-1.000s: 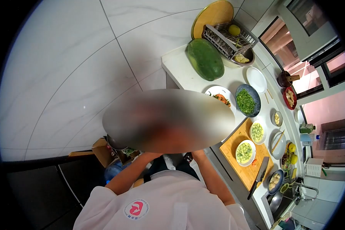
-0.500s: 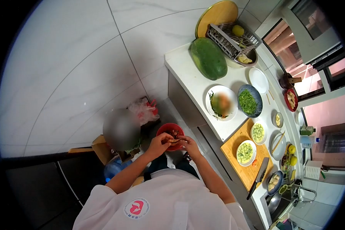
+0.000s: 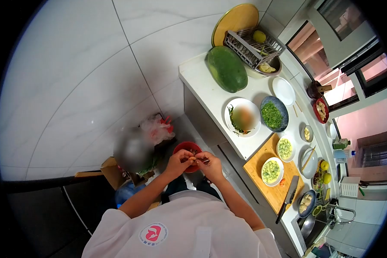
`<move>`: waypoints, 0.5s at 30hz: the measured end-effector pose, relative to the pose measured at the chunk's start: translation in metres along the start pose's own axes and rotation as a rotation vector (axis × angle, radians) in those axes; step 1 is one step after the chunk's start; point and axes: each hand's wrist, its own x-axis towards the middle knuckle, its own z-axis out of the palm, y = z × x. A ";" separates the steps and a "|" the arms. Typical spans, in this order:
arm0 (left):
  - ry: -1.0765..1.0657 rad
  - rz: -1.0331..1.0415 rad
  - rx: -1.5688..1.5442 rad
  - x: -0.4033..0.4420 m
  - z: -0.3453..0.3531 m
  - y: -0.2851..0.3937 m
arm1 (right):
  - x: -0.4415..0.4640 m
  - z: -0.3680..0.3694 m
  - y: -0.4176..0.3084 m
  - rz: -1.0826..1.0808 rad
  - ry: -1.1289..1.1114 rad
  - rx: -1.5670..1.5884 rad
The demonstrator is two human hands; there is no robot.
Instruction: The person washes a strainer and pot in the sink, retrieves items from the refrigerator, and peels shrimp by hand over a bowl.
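Observation:
Over a red bucket on the floor, both my hands meet with fingers pinched together. My left hand grips a small orange-brown piece of food, perhaps a shrimp; its exact kind is too small to tell. The fingertips of my right hand close on the near end of the same piece. Dark scraps show inside the bucket, partly hidden behind my fingers.
To the right, the white counter carries a watermelon, a bowl of chopped greens and a white plate of food. Bowls and a knife rest on a wooden cutting board. Plastic bags lie beyond the bucket.
My hands have drawn slightly closer together, and the food piece now shows less between my fingers. The view has shifted a little, so the counter appears further left.

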 end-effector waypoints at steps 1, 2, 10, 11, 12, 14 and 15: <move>-0.001 0.002 -0.040 0.000 0.000 0.000 | 0.000 0.001 0.004 0.021 0.007 0.002; 0.001 0.004 -0.041 0.000 0.000 0.001 | 0.001 0.001 0.001 0.042 0.012 0.004; 0.006 -0.026 -0.041 -0.004 -0.004 -0.001 | 0.002 -0.011 -0.050 -0.421 0.038 -0.565; 0.008 -0.025 -0.042 -0.005 -0.004 0.005 | 0.003 -0.011 -0.051 -0.466 0.017 -0.637; 0.017 -0.002 0.083 -0.006 -0.005 0.012 | 0.004 -0.011 -0.052 -0.468 0.016 -0.637; 0.026 0.021 0.210 -0.009 -0.004 0.022 | 0.006 -0.011 -0.054 -0.570 0.022 -0.697; 0.032 0.048 0.259 -0.009 -0.003 0.026 | 0.006 -0.010 -0.054 -0.571 0.022 -0.698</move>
